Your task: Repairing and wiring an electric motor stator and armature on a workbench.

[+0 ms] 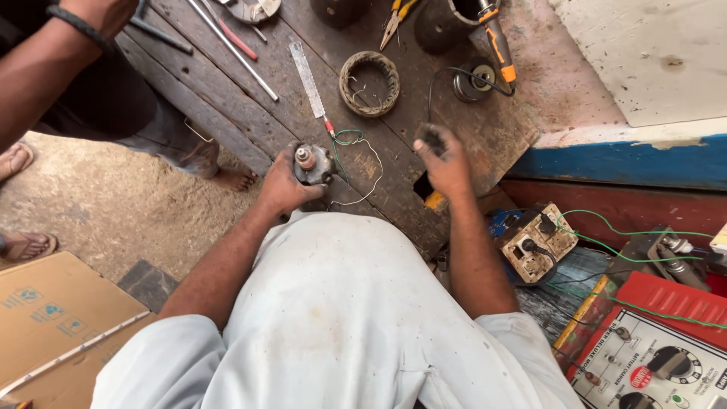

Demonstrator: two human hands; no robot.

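Note:
My left hand (282, 184) grips a small round metal motor part (310, 163) with a shaft end pointing up, held at the near edge of the dark wooden workbench (219, 91). Green and white wires (350, 141) trail from that part across the boards. My right hand (443, 163) hovers over the bench to the right, fingers curled around a small dark object (433, 138) that I cannot make out. A wound ring-shaped stator (369, 83) lies on the bench beyond both hands.
A metal ruler (307, 77), long rods (231, 47), pliers (395, 19) and an orange-handled tool (496, 42) lie on the bench. Another person's arm (53, 60) and sandalled feet (15, 159) are at left. A switch box (536, 242) and red-edged meter panel (659, 356) sit at right.

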